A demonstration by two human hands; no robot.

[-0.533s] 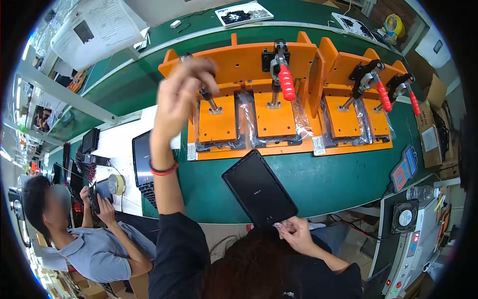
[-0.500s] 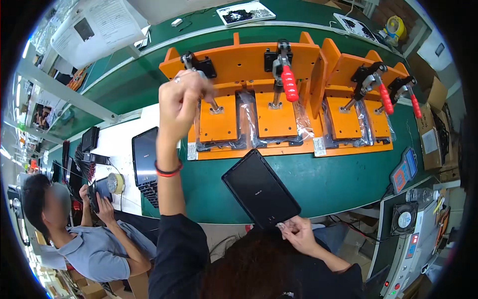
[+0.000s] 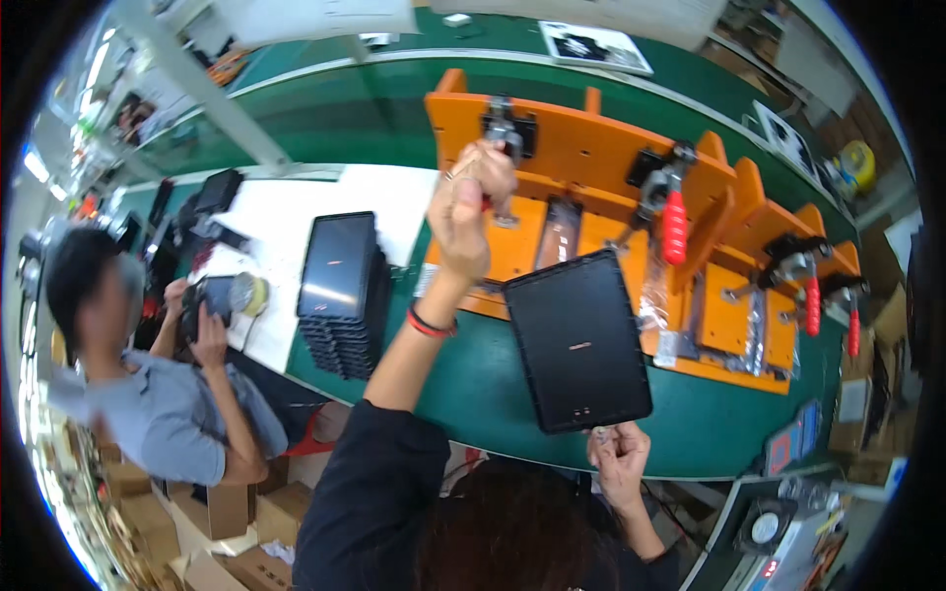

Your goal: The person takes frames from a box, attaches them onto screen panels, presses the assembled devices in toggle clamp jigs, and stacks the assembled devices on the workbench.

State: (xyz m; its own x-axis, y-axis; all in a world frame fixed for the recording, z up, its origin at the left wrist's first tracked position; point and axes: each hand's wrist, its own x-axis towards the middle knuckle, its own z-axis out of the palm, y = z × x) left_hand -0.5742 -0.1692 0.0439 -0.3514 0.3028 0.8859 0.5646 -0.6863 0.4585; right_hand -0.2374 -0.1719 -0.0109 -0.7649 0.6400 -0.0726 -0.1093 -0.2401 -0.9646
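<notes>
Tablet (image 3: pixel 576 340) pinched by right hand (image 3: pixel 619 455); left hand (image 3: pixel 468 202) grips red clamp handle (image 3: pixel 487 203) on orange jig (image 3: pixel 591 158).

An assembly-line workshop: a green conveyor bench (image 3: pixel 493 384), orange clamp jigs (image 3: pixel 611 187) and stacked dark tablets (image 3: pixel 340 286).

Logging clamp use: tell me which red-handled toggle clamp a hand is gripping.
The leftmost clamp on the orange fixture; the left hand covers its handle, the others stand untouched.

We count four red-handled toggle clamps: one (image 3: pixel 674 227) in the middle, two (image 3: pixel 812 305) (image 3: pixel 852 330) at the right, one (image 3: pixel 485 202) under the hand. We see one loose black tablet (image 3: pixel 576 340), one tablet stack (image 3: pixel 340 295), and two people.
</notes>
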